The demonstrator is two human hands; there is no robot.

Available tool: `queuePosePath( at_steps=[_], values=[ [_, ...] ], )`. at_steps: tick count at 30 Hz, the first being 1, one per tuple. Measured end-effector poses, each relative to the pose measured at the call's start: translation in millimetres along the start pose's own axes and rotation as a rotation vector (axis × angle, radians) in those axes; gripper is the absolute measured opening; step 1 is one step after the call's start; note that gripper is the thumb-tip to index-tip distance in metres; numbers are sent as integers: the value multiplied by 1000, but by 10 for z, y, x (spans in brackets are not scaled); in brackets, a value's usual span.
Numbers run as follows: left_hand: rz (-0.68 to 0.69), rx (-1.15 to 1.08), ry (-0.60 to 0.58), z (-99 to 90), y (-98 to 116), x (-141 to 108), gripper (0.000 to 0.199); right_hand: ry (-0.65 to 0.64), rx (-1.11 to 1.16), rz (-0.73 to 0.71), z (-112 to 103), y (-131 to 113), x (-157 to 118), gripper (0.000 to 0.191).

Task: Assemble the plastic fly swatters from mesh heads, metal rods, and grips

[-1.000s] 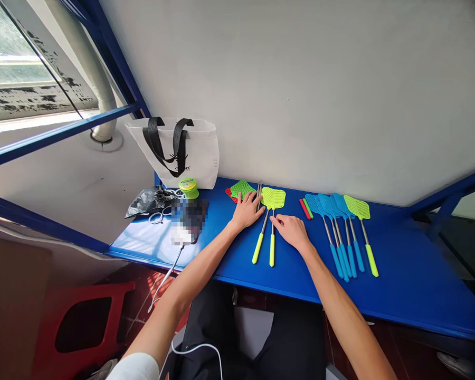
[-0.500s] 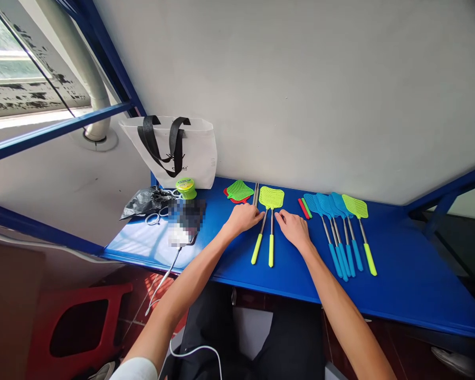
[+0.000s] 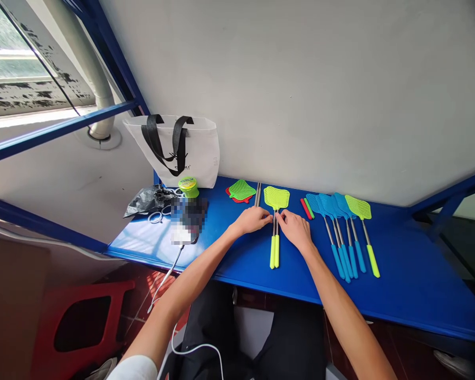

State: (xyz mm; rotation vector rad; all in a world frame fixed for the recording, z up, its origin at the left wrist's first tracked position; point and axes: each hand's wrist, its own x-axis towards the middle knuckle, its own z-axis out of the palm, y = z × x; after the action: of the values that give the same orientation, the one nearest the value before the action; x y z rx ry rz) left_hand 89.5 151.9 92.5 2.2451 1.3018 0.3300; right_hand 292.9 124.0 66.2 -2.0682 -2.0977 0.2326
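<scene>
Two yellow-green fly swatters [image 3: 276, 198] lie on the blue table, heads overlapping and handles side by side. My left hand [image 3: 254, 219] pinches their metal rods from the left, just below the heads. From the right, the fingers of my right hand [image 3: 295, 227] close on the same rods. Further right lie several blue fly swatters [image 3: 342, 258] in a fanned row, with one more yellow-green swatter [image 3: 358, 207] at its right end. Behind my left hand are metal rods [image 3: 257, 194], beside a green swatter head [image 3: 241, 189] on a red one [image 3: 244, 200].
A red and a green handle [image 3: 306, 208] lie left of the blue swatters. At the table's left are a white bag [image 3: 201, 153], a green tub [image 3: 189, 188], a black plastic bag [image 3: 144, 202], scissors [image 3: 155, 217] and a blurred item with a white cable [image 3: 176, 259].
The left swatter's handle has swung right and now lies against the other handle. My left hand has moved right, and both hands are closer together at the rods.
</scene>
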Motion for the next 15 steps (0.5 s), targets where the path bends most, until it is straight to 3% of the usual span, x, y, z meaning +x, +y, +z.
queuePosePath(
  at_steps=[8,15],
  values=[
    [-233,63,500,3,-345,156,43,10,-57,28,8,-195,-83,30],
    [-193,178,634,78,-745,314,22,-24,-12,58,-79,45,-12,26]
  ],
)
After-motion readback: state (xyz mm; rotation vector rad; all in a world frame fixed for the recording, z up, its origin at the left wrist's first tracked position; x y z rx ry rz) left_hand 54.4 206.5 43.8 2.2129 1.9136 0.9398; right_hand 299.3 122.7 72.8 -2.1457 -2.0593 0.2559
